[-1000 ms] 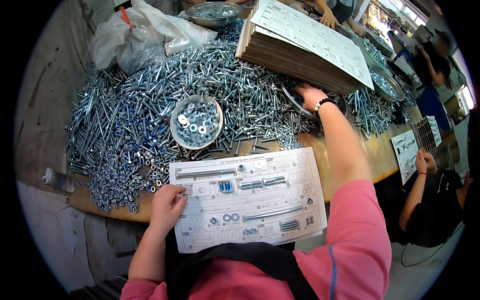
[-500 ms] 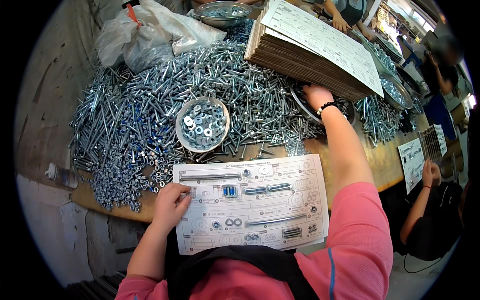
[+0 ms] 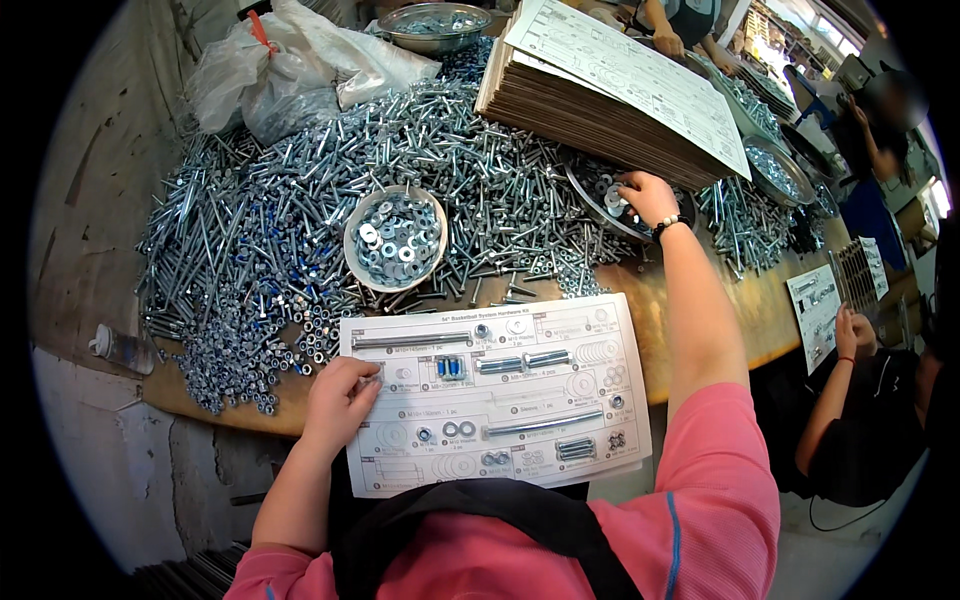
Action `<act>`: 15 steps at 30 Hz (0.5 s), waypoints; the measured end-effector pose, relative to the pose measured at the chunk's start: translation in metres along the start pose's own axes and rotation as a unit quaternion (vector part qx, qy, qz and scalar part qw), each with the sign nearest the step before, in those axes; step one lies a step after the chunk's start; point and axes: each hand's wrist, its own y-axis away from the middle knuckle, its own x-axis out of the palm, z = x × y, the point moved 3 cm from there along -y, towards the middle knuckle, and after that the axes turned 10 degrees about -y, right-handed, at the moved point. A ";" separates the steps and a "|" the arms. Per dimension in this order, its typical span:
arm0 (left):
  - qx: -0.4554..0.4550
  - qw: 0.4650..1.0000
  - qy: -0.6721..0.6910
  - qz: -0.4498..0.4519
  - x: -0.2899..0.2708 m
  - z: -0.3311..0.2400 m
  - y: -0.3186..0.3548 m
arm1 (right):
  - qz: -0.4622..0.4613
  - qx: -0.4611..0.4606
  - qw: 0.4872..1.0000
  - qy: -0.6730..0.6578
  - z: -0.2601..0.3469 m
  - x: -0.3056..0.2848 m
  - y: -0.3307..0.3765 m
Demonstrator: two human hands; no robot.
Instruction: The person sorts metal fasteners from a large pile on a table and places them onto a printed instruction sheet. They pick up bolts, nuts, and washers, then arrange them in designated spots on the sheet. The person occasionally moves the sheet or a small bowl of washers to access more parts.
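Observation:
My left hand grips the left edge of a printed card, thumb on top. Hardware lies on the card: two long bolts, shorter bolts, small blue-tipped bolts, dark-looking screws, nuts and washers. Beyond the card, my right hand reaches over a metal bowl partly under the card stack. Its bent fingers pinch pale flat washers; how many is unclear.
A thick stack of printed cards overhangs the bowl. Loose bolts and nuts heap across the table around a white bowl of washers. Plastic bags lie at the back left. Other people's hands are at the far side and right.
My right hand has lifted and drawn back slightly from inside the metal bowl, with washers now visible at its fingertips. My left hand stays on the card; the whole view has shifted a little.

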 end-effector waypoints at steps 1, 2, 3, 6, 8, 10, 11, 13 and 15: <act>-0.004 1.000 0.001 0.003 0.000 -0.001 0.001 | -0.024 0.004 0.998 -0.055 -0.006 -0.001 0.001; -0.007 1.000 0.002 0.007 0.001 -0.001 0.002 | -0.049 0.009 0.993 -0.110 -0.011 -0.003 0.004; -0.010 1.000 0.004 0.011 0.001 -0.002 0.002 | -0.074 0.013 0.984 -0.164 -0.016 -0.005 0.007; -0.007 1.000 0.000 0.009 -0.001 -0.003 0.006 | -0.120 0.051 0.896 -0.424 -0.029 -0.008 0.011; -0.003 1.000 0.005 0.001 -0.001 -0.001 0.009 | -0.118 0.047 0.771 -0.624 -0.023 -0.004 0.014; -0.001 1.000 0.009 -0.001 -0.002 -0.003 0.011 | -0.109 0.037 0.629 -0.769 -0.019 0.001 0.012; -0.001 1.000 0.011 0.002 -0.002 -0.004 0.011 | -0.081 0.037 0.559 -0.824 -0.019 0.004 0.011; 0.008 1.000 0.009 0.004 -0.002 -0.006 0.012 | -0.117 0.095 0.444 -0.883 -0.017 0.011 0.011; 0.027 1.000 0.003 0.001 -0.002 -0.008 0.012 | -0.167 0.098 0.414 -0.889 -0.008 0.018 0.018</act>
